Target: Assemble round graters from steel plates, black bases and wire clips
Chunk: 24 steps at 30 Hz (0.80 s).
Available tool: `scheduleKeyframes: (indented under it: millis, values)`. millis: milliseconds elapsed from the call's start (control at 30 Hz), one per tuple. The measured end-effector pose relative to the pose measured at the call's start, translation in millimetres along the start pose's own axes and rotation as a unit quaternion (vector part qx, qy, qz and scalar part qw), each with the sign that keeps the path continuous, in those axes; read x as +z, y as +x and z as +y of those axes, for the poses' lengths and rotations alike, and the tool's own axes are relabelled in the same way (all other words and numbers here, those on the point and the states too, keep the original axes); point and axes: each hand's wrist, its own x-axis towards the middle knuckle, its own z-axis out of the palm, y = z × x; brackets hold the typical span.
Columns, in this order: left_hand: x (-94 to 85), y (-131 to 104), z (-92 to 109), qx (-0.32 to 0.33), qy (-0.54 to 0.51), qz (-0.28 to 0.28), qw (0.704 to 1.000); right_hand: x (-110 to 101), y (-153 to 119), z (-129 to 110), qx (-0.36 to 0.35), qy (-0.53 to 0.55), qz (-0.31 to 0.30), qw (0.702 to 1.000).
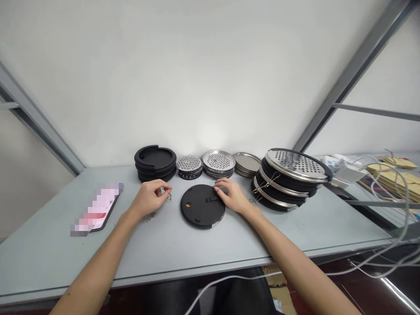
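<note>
A round black plastic disc (200,210) lies flat on the table between my hands, with an orange-lined hole on its left and a small slot near its middle. My right hand (233,196) grips the disc's upper right rim between thumb and fingers. Left of the disc, my left hand (151,197) is closed in a pinch on a small metal wire clip (169,197), partly hidden by the fingertips. Another small metal piece (151,215) rests on the table by my left wrist.
Along the wall stand black rings (155,162), perforated metal discs (189,164), perforated lids (218,162) and plain metal plates (247,162). At right, a leaning stack of assembled graters (288,179) has wire clips. A phone (101,208) lies left; cables (407,192) hang right.
</note>
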Motion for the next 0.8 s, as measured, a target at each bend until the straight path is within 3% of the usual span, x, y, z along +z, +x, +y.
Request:
scheduleKeyframes:
  millis: [267,467,600,700,800]
  values:
    - [-9.4,-1.2,-7.6,0.034,0.055,0.057,0.996,-3.0,0.8,0.7,-0.002,0.001,-0.002,1.000]
    - [-1.3,-1.2,1.5,0.082,-0.017,0.113,0.990,-1.7,0.0,0.4,-0.010,-0.006,-0.006,1.000]
    - [10.5,2.8,18.2,0.102,-0.074,0.174,0.977,-2.3,-0.9,-3.5,-0.007,0.007,-0.002,1.000]
    - [27.0,14.2,36.6,0.095,-0.121,0.147,0.977,-4.0,-2.2,-8.2,-0.016,0.049,-0.010,0.999]
    - [51.1,28.6,57.3,0.129,-0.145,0.138,0.971,-4.8,-3.6,-13.6,-0.041,0.097,-0.014,0.994]
